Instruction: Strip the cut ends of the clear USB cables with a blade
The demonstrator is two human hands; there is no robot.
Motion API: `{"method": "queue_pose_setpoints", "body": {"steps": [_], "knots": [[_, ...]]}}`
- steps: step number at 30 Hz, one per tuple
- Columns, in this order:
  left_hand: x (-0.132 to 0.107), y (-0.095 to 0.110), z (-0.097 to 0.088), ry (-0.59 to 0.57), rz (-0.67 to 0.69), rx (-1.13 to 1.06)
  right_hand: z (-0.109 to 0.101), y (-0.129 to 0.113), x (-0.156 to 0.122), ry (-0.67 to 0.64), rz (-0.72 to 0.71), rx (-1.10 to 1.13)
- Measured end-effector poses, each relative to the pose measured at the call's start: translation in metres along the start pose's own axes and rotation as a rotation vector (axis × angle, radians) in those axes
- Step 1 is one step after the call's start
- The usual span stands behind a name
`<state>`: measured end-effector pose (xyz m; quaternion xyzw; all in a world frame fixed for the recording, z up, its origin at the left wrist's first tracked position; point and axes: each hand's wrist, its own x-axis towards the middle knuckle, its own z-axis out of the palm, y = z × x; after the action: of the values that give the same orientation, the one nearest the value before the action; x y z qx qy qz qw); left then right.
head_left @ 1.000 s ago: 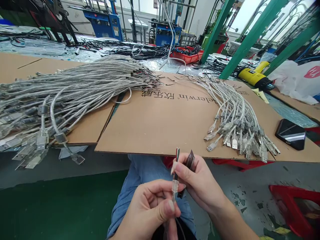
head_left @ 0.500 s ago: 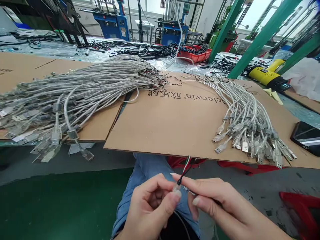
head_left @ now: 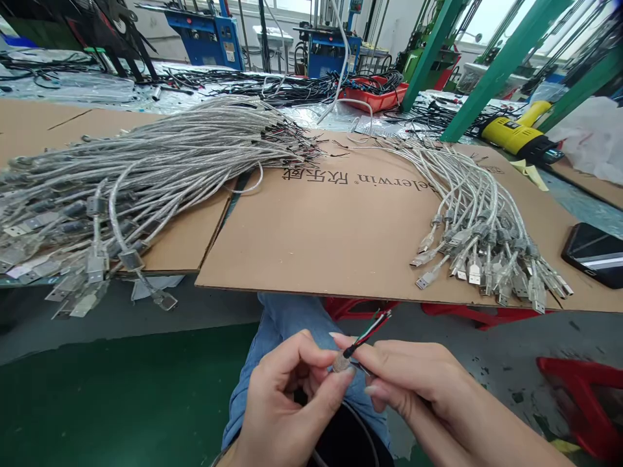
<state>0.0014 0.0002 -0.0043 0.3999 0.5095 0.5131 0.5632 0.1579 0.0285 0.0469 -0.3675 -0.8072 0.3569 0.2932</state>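
Between the thumb and fingertips of my left hand [head_left: 299, 392] is the end of a USB cable [head_left: 341, 362], pinched at its clear grey jacket. From it, red, green, white and black wires [head_left: 372, 329] stick out up and to the right. My right hand [head_left: 413, 383] is closed on a slim dark metal tool [head_left: 361, 368], mostly hidden by the fingers, with its tip beside the jacket end. The right index fingertip lies against the wires' base. Both hands are above my lap, in front of the cardboard's edge.
A big heap of grey USB cables [head_left: 170, 152] lies at the left on cardboard [head_left: 311, 240]. A smaller bundle of cables [head_left: 481, 220] is at the right, near a black phone [head_left: 596, 253]. Farther back are a yellow heat gun [head_left: 518, 137] and a red tray [head_left: 377, 97].
The coloured wires have swung from nearly upright to leaning right and now show white tips. My hands stay close together at nearly the same place; the view has shifted slightly.
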Motion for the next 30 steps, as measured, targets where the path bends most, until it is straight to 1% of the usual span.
{"method": "queue_pose_setpoints", "body": {"steps": [6, 9, 15, 19, 23, 27, 30], "knots": [[-0.0035, -0.0019, -0.0009, 0.04, 0.048, 0.042, -0.0025, 0.0023, -0.0023, -0.029, 0.003, -0.047], [-0.0041, -0.0008, -0.0007, 0.047, 0.048, 0.049, -0.0017, 0.004, -0.002, -0.047, 0.017, -0.067], [-0.0031, 0.003, -0.0009, 0.012, -0.065, -0.024, -0.001, 0.0039, -0.0023, -0.094, 0.032, -0.063], [0.0001, 0.0038, -0.0028, -0.041, -0.077, -0.052, -0.0039, 0.0037, -0.0029, -0.104, 0.031, -0.054], [0.0018, 0.0032, -0.0048, -0.065, -0.111, -0.098, -0.0053, 0.0032, -0.0011, -0.103, 0.032, -0.032], [0.0008, 0.0007, -0.006, -0.101, -0.166, -0.197, -0.0061, 0.0035, -0.0007, -0.125, 0.039, -0.031], [0.0003, -0.0024, -0.0068, -0.135, -0.218, -0.291, -0.007, 0.0049, -0.0018, -0.157, 0.071, -0.059]]}}
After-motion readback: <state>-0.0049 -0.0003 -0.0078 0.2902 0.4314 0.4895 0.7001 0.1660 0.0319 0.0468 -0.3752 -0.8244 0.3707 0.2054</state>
